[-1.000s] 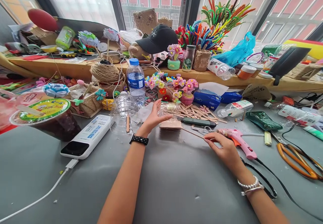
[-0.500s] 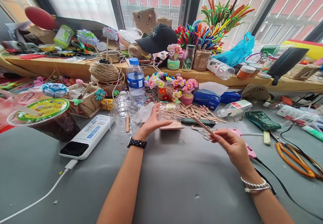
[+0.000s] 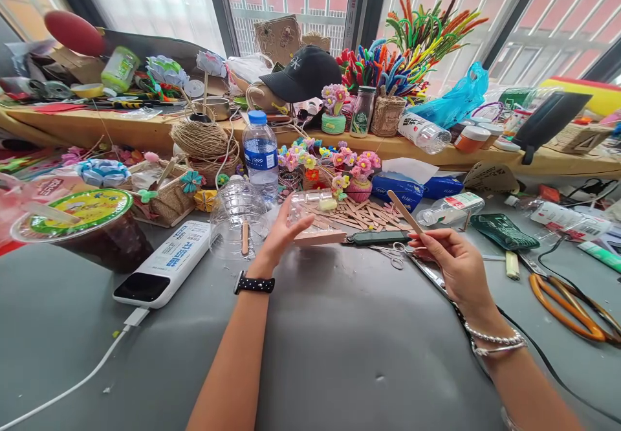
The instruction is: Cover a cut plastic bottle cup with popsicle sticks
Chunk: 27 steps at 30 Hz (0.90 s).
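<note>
My left hand [image 3: 283, 235], with a black dotted watch strap at the wrist, has its thumb and fingers spread at the left side of a clear plastic piece [image 3: 310, 203]. A wooden stick base [image 3: 320, 237] lies under that piece; whether the fingers touch it is hard to tell. In my right hand [image 3: 449, 263] a flat wooden stick [image 3: 404, 211] is pinched, pointing up and left. Behind lies a pile of loose wooden sticks [image 3: 376, 214]. A green-handled cutter [image 3: 381, 237] and small scissors [image 3: 396, 257] rest between the hands.
At left are a cup of dark drink [image 3: 107, 243], a white power bank [image 3: 167, 263] with a cable, and a cut clear bottle [image 3: 235, 221]. A water bottle [image 3: 261, 159] stands behind. Orange-handled scissors [image 3: 565, 305] and a green pouch [image 3: 504, 232] lie at right.
The clear piece and its wooden base have turned and shifted left, with my left hand also further left. My right hand has moved slightly right, and its stick points more steeply upward.
</note>
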{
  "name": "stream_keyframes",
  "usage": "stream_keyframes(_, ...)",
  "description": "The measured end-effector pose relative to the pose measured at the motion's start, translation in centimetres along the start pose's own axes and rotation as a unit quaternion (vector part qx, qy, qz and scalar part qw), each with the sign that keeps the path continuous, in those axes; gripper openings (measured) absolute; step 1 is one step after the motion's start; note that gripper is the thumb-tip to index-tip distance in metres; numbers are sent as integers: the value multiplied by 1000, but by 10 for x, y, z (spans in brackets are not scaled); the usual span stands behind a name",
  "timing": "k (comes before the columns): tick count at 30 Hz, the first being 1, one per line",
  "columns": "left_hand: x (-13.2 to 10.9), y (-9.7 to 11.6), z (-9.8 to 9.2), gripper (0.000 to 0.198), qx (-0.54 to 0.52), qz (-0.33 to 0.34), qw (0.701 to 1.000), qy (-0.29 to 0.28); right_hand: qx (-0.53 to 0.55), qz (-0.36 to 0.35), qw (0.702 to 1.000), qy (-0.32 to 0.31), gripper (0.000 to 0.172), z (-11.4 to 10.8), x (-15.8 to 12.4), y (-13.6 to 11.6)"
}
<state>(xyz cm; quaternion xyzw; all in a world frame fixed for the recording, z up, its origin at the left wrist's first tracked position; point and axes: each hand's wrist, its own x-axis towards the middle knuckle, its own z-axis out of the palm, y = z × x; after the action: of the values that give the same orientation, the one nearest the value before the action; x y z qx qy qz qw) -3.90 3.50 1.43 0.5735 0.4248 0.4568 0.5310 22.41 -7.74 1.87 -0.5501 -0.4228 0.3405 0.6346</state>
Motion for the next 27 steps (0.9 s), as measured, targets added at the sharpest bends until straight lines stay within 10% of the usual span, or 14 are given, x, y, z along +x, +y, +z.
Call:
stream_keyframes(11,-16,9,26,69,-432,-122,878,-166,145,-89,982,77,12,55,32,-31)
stream_keyframes(18,-18,6,33,73,-462,-191,829,-251,163,-141,976,36,14,103,38,-34)
stream_keyframes(27,-24,7,35,90,-457,-134,835,-277,106,-137,982,70,15,105,37,-21)
